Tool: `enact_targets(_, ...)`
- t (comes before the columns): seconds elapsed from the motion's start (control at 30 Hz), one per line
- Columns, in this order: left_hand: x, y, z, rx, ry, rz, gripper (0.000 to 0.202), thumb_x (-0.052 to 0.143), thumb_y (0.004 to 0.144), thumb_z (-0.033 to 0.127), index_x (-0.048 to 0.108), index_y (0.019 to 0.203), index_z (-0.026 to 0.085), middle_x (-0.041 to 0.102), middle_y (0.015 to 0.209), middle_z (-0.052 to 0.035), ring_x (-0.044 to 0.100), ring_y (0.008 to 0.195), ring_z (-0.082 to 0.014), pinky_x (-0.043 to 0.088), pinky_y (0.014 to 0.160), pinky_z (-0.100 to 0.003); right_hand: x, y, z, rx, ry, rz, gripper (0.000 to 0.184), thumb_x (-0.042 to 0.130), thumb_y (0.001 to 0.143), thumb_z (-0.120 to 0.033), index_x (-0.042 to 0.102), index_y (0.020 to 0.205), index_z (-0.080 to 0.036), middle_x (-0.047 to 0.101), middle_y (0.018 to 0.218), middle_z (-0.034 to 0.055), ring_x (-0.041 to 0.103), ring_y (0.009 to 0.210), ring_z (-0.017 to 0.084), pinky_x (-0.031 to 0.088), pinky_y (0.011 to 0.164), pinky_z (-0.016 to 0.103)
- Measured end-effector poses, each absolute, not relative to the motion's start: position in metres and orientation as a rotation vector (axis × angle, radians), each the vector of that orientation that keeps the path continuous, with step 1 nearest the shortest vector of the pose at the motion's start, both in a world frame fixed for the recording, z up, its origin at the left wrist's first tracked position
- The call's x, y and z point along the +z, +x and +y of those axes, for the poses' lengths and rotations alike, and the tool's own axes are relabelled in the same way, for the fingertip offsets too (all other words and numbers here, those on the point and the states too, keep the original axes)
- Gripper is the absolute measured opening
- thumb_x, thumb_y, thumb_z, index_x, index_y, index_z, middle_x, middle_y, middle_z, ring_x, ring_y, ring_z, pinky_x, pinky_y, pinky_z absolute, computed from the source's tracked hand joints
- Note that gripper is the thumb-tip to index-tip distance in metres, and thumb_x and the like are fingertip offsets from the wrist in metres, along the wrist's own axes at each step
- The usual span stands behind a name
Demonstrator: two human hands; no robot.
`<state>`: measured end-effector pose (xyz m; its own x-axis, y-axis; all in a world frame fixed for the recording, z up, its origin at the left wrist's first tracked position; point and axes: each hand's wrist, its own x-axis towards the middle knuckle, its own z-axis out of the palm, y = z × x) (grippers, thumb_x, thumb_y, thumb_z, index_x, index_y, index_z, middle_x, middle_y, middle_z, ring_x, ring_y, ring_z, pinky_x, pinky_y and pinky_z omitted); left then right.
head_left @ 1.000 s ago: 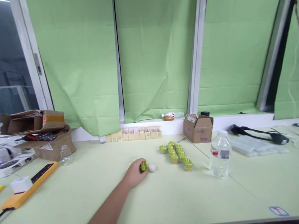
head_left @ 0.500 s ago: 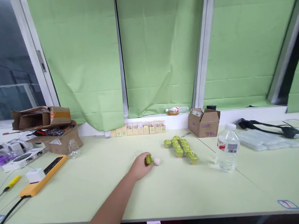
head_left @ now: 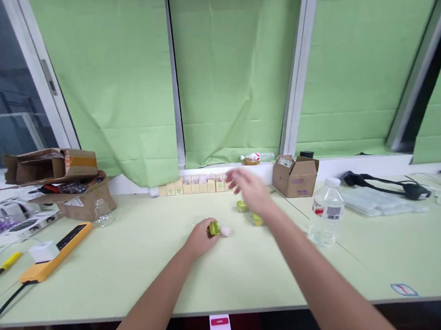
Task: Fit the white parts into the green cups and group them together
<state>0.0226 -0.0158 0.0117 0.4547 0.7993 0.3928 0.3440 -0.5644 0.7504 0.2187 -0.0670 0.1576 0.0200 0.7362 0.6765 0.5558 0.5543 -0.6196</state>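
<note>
At the middle of the table, my left hand [head_left: 201, 238] is closed around a small green piece [head_left: 213, 228], its dark end partly covered by the fingers. Right beside it is a pale pinkish-white lump [head_left: 226, 231]; whether the two touch I cannot tell. My right hand [head_left: 248, 189] is raised farther back, smeared by motion, with stretched fingers and nothing visible in them. Its fingertips overlap the right end of the row of small beige boxes [head_left: 199, 184]. Behind that hand and forearm, green-topped clear cups [head_left: 241, 206] show only in part.
A large water bottle [head_left: 326, 213] stands right of my right forearm, near an open cardboard box [head_left: 296, 176]. On the left are an orange power strip [head_left: 60, 252], a yellow screwdriver [head_left: 5, 263], a clear dome-shaped piece [head_left: 102, 213] and stacked cartons [head_left: 84, 199]. A black strap [head_left: 384, 185] lies right.
My right hand and forearm have come into view and stretch across the green-topped cups toward the small boxes. My left hand still holds the green piece. The whole view has shifted slightly.
</note>
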Motion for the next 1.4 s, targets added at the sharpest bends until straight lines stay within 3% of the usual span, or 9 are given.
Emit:
enact_targets(0.1,0.013,0.022,-0.015,1.025,2.156,0.937,0.043,0.063,0.075,0.026,0.059,0.118,0.021,0.066,0.102,-0.0046,0.061,0.08,-0.0161,0.051,0.076,-0.03,0.102,0.206,-0.053,0.09,-1.368,-1.754,0.03,0.041,0.097,-0.034,0.066,0.105,-0.018,0.066,0.105,0.0088,0.06,0.093,0.02,0.045,0.089,0.035)
enact_targets(0.2,0.015,0.02,-0.012,1.058,2.203,0.945,0.039,0.062,0.074,0.023,0.061,0.114,0.021,0.067,0.1,-0.0048,0.061,0.083,-0.0171,0.051,0.078,-0.029,0.045,0.198,-0.042,0.07,-1.572,-1.848,0.031,0.051,0.091,-0.033,0.062,0.116,-0.017,0.063,0.115,0.0123,0.057,0.105,0.023,0.041,0.092,0.034)
enact_targets(0.3,0.015,0.015,-0.008,1.079,2.216,0.972,0.04,0.064,0.073,0.022,0.062,0.113,0.021,0.067,0.103,-0.0056,0.061,0.088,-0.0184,0.05,0.082,-0.03,0.019,0.197,-0.039,0.055,-1.587,-2.001,0.033,0.058,0.085,-0.031,0.063,0.115,-0.018,0.063,0.112,0.0127,0.056,0.107,0.025,0.04,0.093,0.033)
enact_targets(0.5,0.013,0.007,-0.006,1.063,2.183,1.018,0.045,0.067,0.07,0.023,0.063,0.115,0.022,0.067,0.106,-0.0056,0.062,0.091,-0.0191,0.051,0.083,-0.03,0.022,0.203,-0.041,0.168,-1.574,-2.057,0.02,0.06,0.08,-0.026,0.066,0.098,-0.017,0.062,0.096,0.0084,0.057,0.095,0.021,0.04,0.088,0.029)
enact_targets(0.67,0.016,0.006,-0.007,1.042,2.187,0.991,0.046,0.066,0.071,0.024,0.063,0.117,0.021,0.068,0.105,-0.0055,0.063,0.086,-0.0182,0.051,0.08,-0.029,0.023,0.209,-0.043,0.22,-1.573,-1.974,0.033,0.064,0.076,-0.025,0.063,0.108,-0.017,0.058,0.102,0.0087,0.058,0.089,0.019,0.042,0.085,0.029)
enact_targets(0.77,0.018,0.006,-0.009,1.02,2.177,0.988,0.046,0.066,0.071,0.026,0.062,0.117,0.022,0.068,0.104,-0.0049,0.063,0.084,-0.018,0.051,0.08,-0.03,0.026,0.211,-0.044,0.264,-1.563,-1.943,0.03,0.063,0.076,-0.024,0.064,0.105,-0.018,0.06,0.099,0.0075,0.058,0.087,0.018,0.044,0.082,0.029)
enact_targets(1.1,0.02,0.005,-0.012,0.999,2.168,0.984,0.044,0.07,0.073,0.034,0.061,0.114,0.024,0.068,0.099,-0.0036,0.063,0.082,-0.0179,0.052,0.079,-0.03,0.023,0.211,-0.037,0.243,-1.422,-1.883,0.032,0.059,0.075,-0.015,0.064,0.106,-0.019,0.066,0.108,0.0072,0.061,0.1,0.02,0.045,0.092,0.033)
enact_targets(1.27,0.017,0.004,-0.01,0.998,2.172,0.939,0.045,0.072,0.071,0.035,0.062,0.113,0.022,0.068,0.104,-0.0058,0.065,0.086,-0.0194,0.053,0.081,-0.031,0.023,0.21,-0.039,0.304,-1.437,-1.872,0.039,0.059,0.075,-0.015,0.063,0.113,-0.019,0.066,0.116,0.0082,0.061,0.106,0.022,0.045,0.095,0.033)
enact_targets(1.4,0.016,0.001,-0.007,1.036,2.15,0.909,0.052,0.073,0.071,0.033,0.061,0.12,0.021,0.067,0.112,-0.0084,0.066,0.092,-0.021,0.053,0.086,-0.034,0.027,0.209,-0.04,0.238,-1.423,-1.816,0.031,0.056,0.079,-0.018,0.065,0.109,-0.02,0.066,0.117,0.0074,0.058,0.114,0.022,0.042,0.101,0.036)
